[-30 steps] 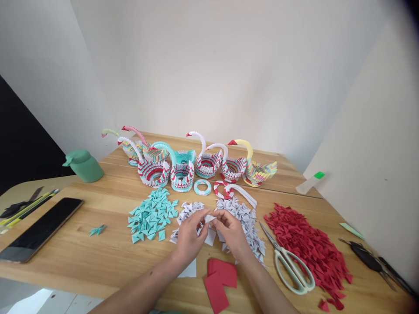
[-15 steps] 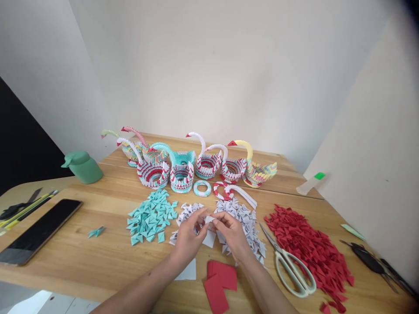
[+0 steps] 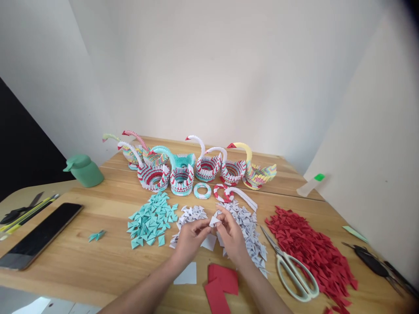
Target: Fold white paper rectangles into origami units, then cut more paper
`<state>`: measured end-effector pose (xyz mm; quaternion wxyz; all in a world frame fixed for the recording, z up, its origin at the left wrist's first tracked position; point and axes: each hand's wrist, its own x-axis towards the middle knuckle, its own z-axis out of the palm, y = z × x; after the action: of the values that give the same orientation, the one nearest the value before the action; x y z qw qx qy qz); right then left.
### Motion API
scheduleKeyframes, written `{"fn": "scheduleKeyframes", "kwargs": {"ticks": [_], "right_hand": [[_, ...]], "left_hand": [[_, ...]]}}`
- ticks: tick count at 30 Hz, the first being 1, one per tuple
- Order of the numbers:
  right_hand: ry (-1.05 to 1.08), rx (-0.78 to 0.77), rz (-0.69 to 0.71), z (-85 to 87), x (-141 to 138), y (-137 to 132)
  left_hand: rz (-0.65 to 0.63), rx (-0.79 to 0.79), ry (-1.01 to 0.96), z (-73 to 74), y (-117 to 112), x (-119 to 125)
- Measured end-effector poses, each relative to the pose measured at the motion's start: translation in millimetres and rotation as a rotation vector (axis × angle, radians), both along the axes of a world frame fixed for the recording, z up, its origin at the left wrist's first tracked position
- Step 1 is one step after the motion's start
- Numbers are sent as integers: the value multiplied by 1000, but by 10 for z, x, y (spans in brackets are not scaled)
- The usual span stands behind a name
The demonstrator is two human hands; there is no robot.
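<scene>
Two hands meet over the white pile: the left hand (image 3: 188,240) and right hand (image 3: 231,235) pinch one small white folded paper piece (image 3: 214,220) between their fingertips, fingers closed narrowly on it, just above the heap of white folded triangles (image 3: 245,222). The piece looks like a triangle with its tip pointing up and away from the person; its long axis is too small to tell. Judging by the table, much is finished: a row of modular paper swans and baskets (image 3: 196,163) stands beyond the hands. Plenty looks left: a teal triangle pile (image 3: 150,218) left of the hands, a red triangle pile (image 3: 310,248) and scissors (image 3: 291,270) to their right, and unfolded red paper sheets (image 3: 221,285) and a white sheet (image 3: 187,274) near the wrists.
</scene>
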<state>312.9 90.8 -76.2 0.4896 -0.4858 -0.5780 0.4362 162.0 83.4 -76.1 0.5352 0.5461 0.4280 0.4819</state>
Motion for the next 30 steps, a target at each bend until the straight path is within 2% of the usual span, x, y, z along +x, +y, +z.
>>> {"fn": "scheduleKeyframes", "kwargs": {"ticks": [7, 11, 18, 25, 27, 30], "right_hand": [[-186, 151, 14, -26, -52, -57], [-201, 201, -12, -12, -54, -58], [-188, 181, -62, 14, -86, -75], [-207, 135, -51, -7, -127, -87], [-189, 97, -15, 14, -115, -83], [-110, -2, 113, 87, -68, -69]], "left_hand": [[103, 54, 82, 30, -25, -18], [119, 74, 102, 38, -31, -29], [158, 73, 110, 57, -21, -25], [161, 31, 107, 95, 3, -27], [161, -17, 72, 92, 25, -42], [148, -94, 29, 73, 57, -69]]}}
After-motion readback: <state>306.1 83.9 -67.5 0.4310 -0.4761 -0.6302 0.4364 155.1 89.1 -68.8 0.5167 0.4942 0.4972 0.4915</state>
